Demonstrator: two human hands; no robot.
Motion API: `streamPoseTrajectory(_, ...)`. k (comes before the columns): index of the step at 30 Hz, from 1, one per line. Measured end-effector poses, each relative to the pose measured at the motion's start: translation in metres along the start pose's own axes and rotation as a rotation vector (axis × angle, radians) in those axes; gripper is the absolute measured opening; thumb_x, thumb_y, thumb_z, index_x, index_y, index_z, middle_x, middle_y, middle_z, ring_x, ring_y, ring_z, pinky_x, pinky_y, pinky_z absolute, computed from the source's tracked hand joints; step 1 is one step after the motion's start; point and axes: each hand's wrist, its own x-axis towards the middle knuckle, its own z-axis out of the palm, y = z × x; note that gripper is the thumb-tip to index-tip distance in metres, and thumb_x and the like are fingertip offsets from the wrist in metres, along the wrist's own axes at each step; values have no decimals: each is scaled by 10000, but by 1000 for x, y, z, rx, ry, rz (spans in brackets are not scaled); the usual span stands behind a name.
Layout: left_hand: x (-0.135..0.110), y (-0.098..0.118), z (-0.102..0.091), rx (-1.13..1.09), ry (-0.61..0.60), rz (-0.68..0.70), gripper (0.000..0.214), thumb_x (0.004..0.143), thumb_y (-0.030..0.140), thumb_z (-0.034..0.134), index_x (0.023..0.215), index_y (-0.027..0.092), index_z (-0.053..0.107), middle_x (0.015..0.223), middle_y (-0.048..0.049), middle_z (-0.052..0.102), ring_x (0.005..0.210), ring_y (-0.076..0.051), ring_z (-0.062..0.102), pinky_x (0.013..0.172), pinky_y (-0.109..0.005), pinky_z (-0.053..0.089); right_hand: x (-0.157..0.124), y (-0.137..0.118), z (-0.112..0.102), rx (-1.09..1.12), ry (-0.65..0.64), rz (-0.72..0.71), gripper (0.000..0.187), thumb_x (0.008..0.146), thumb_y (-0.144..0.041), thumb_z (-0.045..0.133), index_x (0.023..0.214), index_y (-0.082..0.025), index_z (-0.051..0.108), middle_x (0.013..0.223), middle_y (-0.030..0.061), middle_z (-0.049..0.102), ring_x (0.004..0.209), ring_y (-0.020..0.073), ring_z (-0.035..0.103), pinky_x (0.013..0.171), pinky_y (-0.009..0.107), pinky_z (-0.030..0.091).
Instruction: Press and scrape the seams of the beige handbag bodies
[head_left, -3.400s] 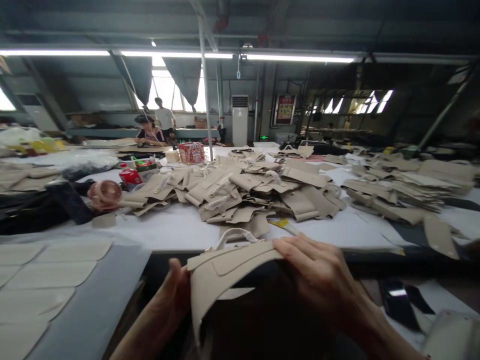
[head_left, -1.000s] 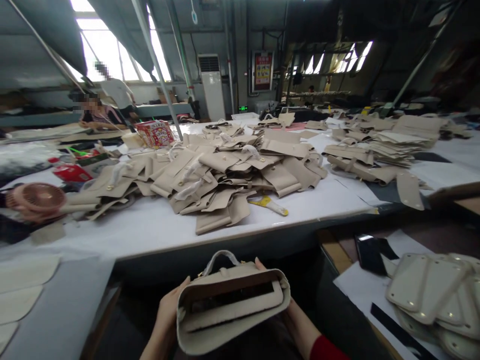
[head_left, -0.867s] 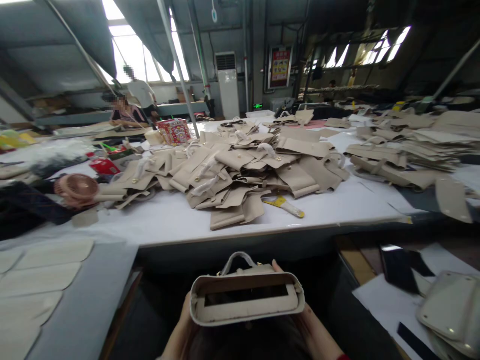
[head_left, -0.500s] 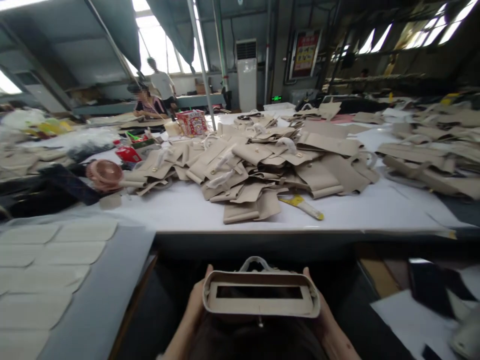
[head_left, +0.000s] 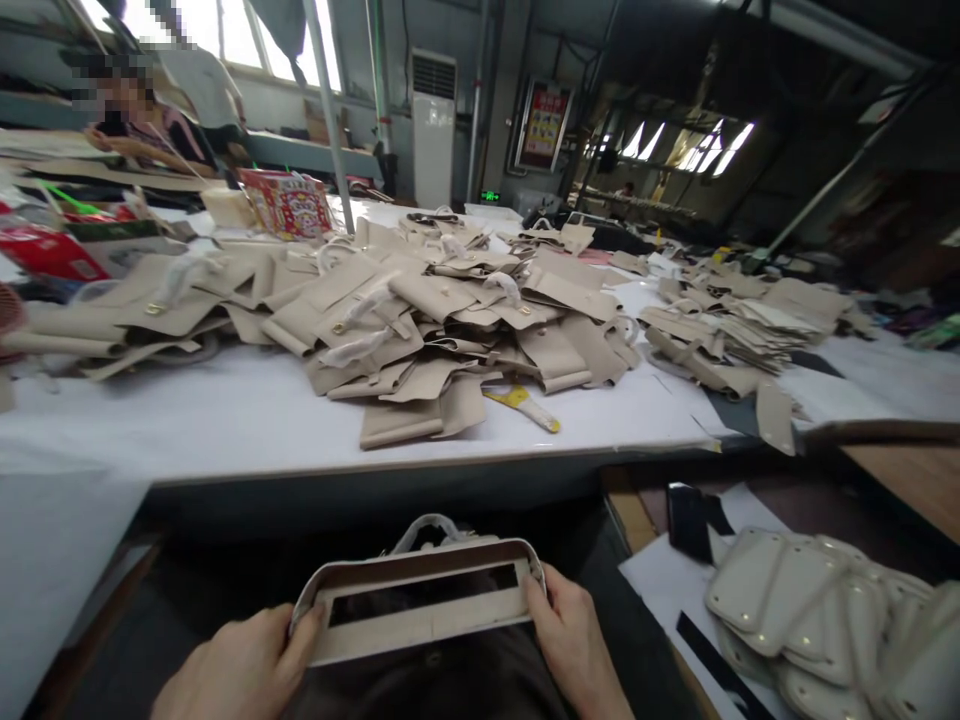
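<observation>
A beige leather bag shell (head_left: 420, 625) with a long slot in its bottom panel lies across my lap, below the table's front edge. Its wrapped handle (head_left: 429, 528) pokes up behind it. My left hand (head_left: 240, 665) grips the shell's left end, fingers curled over the rim. My right hand (head_left: 574, 640) holds the right end the same way. The shell is bent into a shallow trough with the open side facing me.
On the white table (head_left: 247, 420) lies a big heap of beige bag pieces (head_left: 442, 320), with a yellow-handled tool (head_left: 521, 405) at its near edge. More pieces (head_left: 727, 330) pile up at right. Beige oval bottom panels (head_left: 810, 610) and a black phone (head_left: 686, 520) sit low right. People work far left.
The bag shell has sunk lower in my lap and its left end has dropped. My view has swung right, so the stack of oval panels shows again at lower right.
</observation>
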Motion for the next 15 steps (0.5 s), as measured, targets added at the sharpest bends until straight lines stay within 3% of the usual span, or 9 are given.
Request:
streamPoseTrajectory(4, 4, 4, -3, 94, -116, 14, 421, 887, 431, 346, 755, 224, 688, 892, -154, 754, 921, -391, 693, 748, -415, 451, 6, 1, 1, -188, 22, -6, 371, 956, -404, 382, 692, -205, 551, 608, 25, 581, 601, 180, 527, 597, 298, 294)
streamPoseTrajectory(8, 12, 3, -7, 156, -135, 97, 400, 898, 320, 294, 745, 207, 645, 914, -171, 744, 915, -372, 698, 739, -407, 445, 14, -2, -5, -300, -29, -6, 333, 935, -346, 346, 639, -226, 440, 594, 28, 531, 591, 184, 505, 593, 318, 255)
streamPoseTrajectory(15, 18, -6, -10, 26, -194, 203, 402, 898, 316, 324, 588, 213, 559, 669, -128, 703, 683, -279, 694, 602, -300, 412, 17, -11, -10, -265, -171, 5, 378, 926, -359, 358, 575, -241, 434, 496, 7, 509, 513, 177, 529, 532, 291, 280)
